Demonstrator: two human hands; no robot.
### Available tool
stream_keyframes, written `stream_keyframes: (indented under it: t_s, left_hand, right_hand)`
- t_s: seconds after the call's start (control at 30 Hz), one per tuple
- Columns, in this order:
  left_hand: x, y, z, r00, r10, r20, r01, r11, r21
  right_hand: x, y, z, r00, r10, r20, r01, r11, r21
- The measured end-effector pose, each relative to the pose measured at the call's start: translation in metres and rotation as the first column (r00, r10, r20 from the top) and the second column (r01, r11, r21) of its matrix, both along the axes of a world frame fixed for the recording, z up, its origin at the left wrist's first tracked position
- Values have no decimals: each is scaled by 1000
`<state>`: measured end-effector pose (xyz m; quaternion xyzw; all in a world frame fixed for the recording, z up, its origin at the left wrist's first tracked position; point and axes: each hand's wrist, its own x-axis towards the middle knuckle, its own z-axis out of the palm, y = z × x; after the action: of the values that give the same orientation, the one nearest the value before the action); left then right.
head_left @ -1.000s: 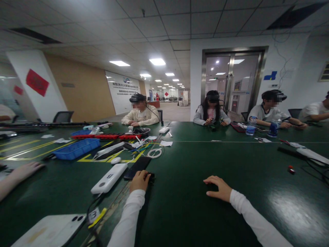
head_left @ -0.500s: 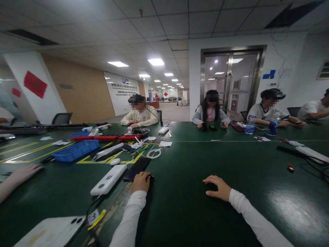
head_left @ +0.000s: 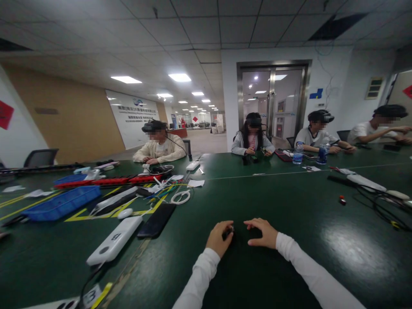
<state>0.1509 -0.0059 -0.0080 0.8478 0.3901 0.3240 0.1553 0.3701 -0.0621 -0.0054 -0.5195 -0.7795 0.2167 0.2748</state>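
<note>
My left hand (head_left: 219,238) is closed around a small black object (head_left: 228,232), mostly covered by the fingers, so its kind does not show. It is just over the green table (head_left: 199,214), in the lower middle of the view. To its right, a short gap away, is my right hand (head_left: 262,234). Its thumb and fingers are apart in a curve, with nothing between them. A dark phone-like slab (head_left: 157,220) lies left of my left hand, beside a white power strip (head_left: 115,240).
Left on the table are a blue tray (head_left: 62,202), a coiled white cable (head_left: 180,197) and loose coloured wires. A small red-and-black item (head_left: 342,200) and black cables (head_left: 375,199) lie right. Several people sit across, near water bottles (head_left: 298,153).
My left hand has moved right, away from the dark slab and close to my right hand, carrying the small black object. The view has turned to the right.
</note>
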Motion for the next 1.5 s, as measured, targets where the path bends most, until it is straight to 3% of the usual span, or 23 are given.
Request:
stream_keyframes:
  t_s: [0.1, 0.2, 0.5, 0.63, 0.73, 0.83, 0.9, 0.97, 1.03, 1.13, 1.2, 1.33, 1.5]
  left_hand:
    - [30, -12, 4, 999, -50, 4, 50, 998, -48]
    - [45, -18, 8, 996, -81, 26, 83, 993, -88]
    - [47, -18, 4, 959, -42, 281, 92, 982, -166]
    - [39, -7, 3, 860, 63, 506, 57, 974, -218]
    - [26, 6, 5, 724, 189, 663, -27, 969, -246]
    - [14, 16, 6, 586, 291, 756, -125, 954, -271]
    - [11, 17, 7, 551, 313, 774, -150, 949, -277]
    - [13, 12, 8, 588, 280, 759, -122, 958, -259]
    - [20, 2, 10, 699, 178, 693, -40, 977, -210]
    - [30, -15, 11, 879, -42, 475, 105, 989, -107]
    - [35, -22, 10, 947, -148, 286, 169, 984, -51]
    - [33, -24, 9, 973, -230, 16, 230, 973, -19]
    - [6, -4, 11, 990, -133, -45, 133, 991, -10]
  right_hand:
    - [1, 2, -1, 1000, 11, 17, -11, 999, 36]
    - [2, 6, -3, 998, 9, 55, -11, 999, 32]
    - [1, -1, 7, 997, 19, 74, -17, 1000, -19]
    - [1, -8, 14, 998, 27, 54, -28, 999, 19]
    - [1, -11, 18, 999, 21, 42, -22, 1000, 15]
    - [2, -13, 21, 999, 26, 26, -25, 999, -29]
    - [3, -14, 23, 1000, 28, 13, -28, 999, -46]
    - [3, -14, 22, 999, 31, 11, -31, 999, -39]
    - [3, -11, 18, 999, 33, 16, -32, 999, -14]
    - [2, -5, 10, 999, 26, 31, -26, 1000, 16]
    - [2, 0, 6, 999, 21, 40, -22, 1000, 18]
    - [3, 5, 1, 1000, 19, 24, -19, 1000, 0]
    - [4, 1, 2, 999, 25, -32, -26, 999, -39]
